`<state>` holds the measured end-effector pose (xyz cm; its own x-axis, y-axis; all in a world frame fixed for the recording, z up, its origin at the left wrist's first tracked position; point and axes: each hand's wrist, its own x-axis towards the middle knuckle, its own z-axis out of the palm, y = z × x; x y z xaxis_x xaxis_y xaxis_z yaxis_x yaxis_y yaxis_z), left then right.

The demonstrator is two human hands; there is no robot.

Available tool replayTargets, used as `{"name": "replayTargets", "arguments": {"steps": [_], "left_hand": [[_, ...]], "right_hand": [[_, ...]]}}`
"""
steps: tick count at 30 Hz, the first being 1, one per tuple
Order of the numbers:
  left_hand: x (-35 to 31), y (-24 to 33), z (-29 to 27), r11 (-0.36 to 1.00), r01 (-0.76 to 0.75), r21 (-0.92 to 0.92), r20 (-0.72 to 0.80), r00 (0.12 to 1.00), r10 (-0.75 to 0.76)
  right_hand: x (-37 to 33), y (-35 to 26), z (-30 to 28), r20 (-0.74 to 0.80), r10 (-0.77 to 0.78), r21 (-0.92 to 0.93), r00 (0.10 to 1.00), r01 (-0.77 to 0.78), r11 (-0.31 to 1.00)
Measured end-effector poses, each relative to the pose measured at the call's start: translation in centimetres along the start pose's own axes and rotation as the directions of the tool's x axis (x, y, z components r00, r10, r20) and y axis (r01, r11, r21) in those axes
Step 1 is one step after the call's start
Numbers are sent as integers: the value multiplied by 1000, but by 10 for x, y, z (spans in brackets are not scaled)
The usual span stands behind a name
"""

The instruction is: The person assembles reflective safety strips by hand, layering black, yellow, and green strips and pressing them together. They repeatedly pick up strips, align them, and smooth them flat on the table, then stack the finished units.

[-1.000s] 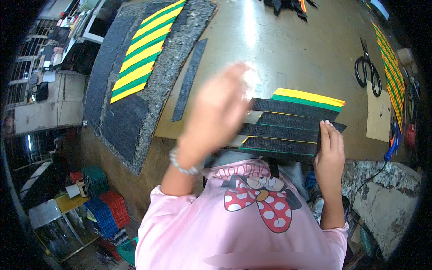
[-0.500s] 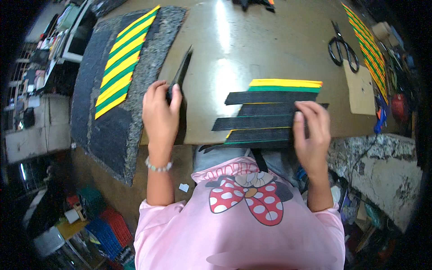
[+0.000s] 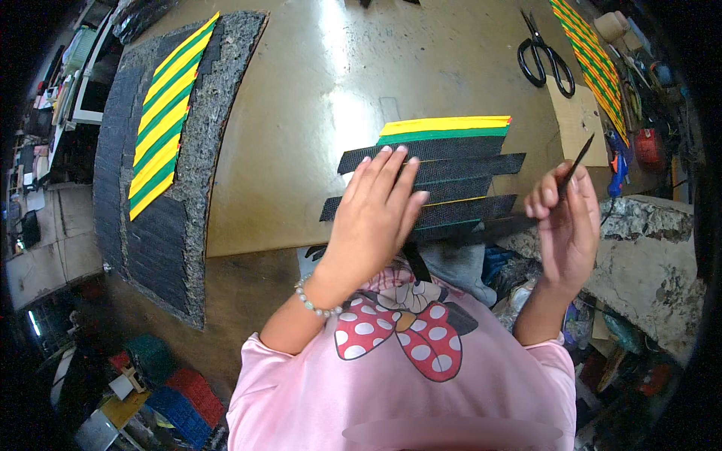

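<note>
My left hand (image 3: 381, 192), fingers stretched out, lies flat on a layered set of black woven strips (image 3: 451, 188) with slanted ends. Yellow and green bands (image 3: 444, 128) show along the far edge, and thin yellow and green lines between the strips. At the right, above the table's front edge, my right hand (image 3: 569, 222) is closed on a narrow black strip (image 3: 576, 164). Its pointed end sticks up past my fingers; the other part trails toward the lower left, dark and blurred.
A dark, rough board (image 3: 192, 248) at the left bears a yellow-and-green striped panel (image 3: 167, 113). Black scissors (image 3: 545, 56) lie at the far right by a tan card (image 3: 580, 131), a blue-handled tool (image 3: 617, 169) and another striped panel (image 3: 590, 64).
My left hand has moved right from the black strip it held onto the layered strips. My right hand has left the layered strips and now holds a black strip farther right. The view has shifted.
</note>
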<state>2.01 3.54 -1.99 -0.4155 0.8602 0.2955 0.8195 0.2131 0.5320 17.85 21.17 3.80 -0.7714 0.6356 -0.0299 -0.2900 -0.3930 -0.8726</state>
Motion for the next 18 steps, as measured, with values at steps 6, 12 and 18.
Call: {"name": "replayTargets", "arguments": {"steps": [6, 12, 18], "left_hand": [[-38, -1, -1, 1000, 1, 11, 35, 999, -1], [-48, 1, 4, 1000, 26, -13, -15, 1000, -26], [-49, 1, 0, 998, 62, 27, -23, 998, -61]], "right_hand": [[18, -25, 13, 150, 186, -813, 971, 14, 583], [79, 39, 36, 287, 535, -880, 795, -2, 476], [104, 74, 40, 335, 546, -896, 768, 81, 436]]}}
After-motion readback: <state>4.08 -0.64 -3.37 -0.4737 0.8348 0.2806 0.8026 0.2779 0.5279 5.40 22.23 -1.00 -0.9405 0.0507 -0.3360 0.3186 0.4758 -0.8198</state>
